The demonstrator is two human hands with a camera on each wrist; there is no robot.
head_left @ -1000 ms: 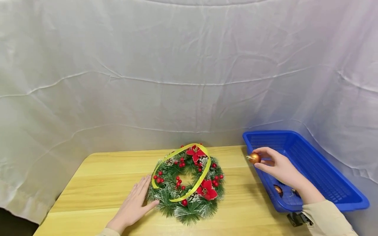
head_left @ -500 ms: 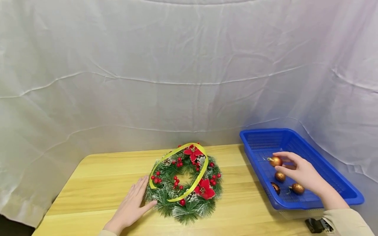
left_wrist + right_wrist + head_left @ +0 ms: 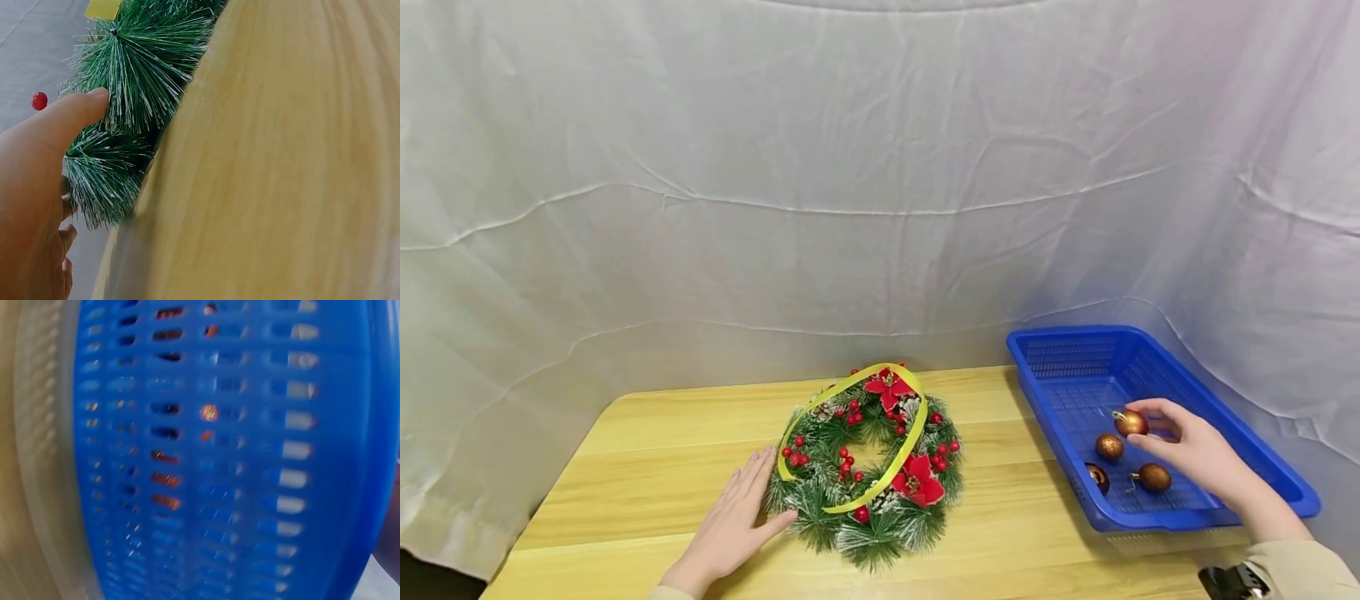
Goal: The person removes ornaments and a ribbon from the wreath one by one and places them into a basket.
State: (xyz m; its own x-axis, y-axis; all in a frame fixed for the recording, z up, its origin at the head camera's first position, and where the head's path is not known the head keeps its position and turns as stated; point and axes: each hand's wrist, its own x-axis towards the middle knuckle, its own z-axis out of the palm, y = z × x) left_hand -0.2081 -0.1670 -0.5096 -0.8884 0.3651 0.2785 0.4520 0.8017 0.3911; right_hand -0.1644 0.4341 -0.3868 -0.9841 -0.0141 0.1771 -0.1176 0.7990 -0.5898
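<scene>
A green wreath (image 3: 820,521) with red berries, red flowers and frosted tips lies on the table. Across it loops a yellow ribbon (image 3: 891,468). My left hand (image 3: 730,521) rests flat at the wreath's left edge, fingers straight; in the left wrist view its thumb (image 3: 75,115) lies by the needles. Inside the blue basket (image 3: 1045,408), my right hand (image 3: 1198,450) pinches a copper-coloured Christmas bauble (image 3: 1131,422) between thumb and fingers. Below it on the basket floor are more baubles: one (image 3: 1109,447), another with a gold cap (image 3: 1153,477), and a dark shiny one (image 3: 1098,477).
The basket's slotted side wall (image 3: 262,450) fills the right wrist view, with copper glints behind its slots. A wooden table (image 3: 647,467) carries everything. A pale grey cloth (image 3: 850,167) hangs behind and at the sides. A black strapped device (image 3: 1228,582) sits at my right wrist.
My right hand has moved right, from over the basket's left rim to inside the basket, still pinching the bauble. The baubles below have come into view. My left hand stays by the wreath.
</scene>
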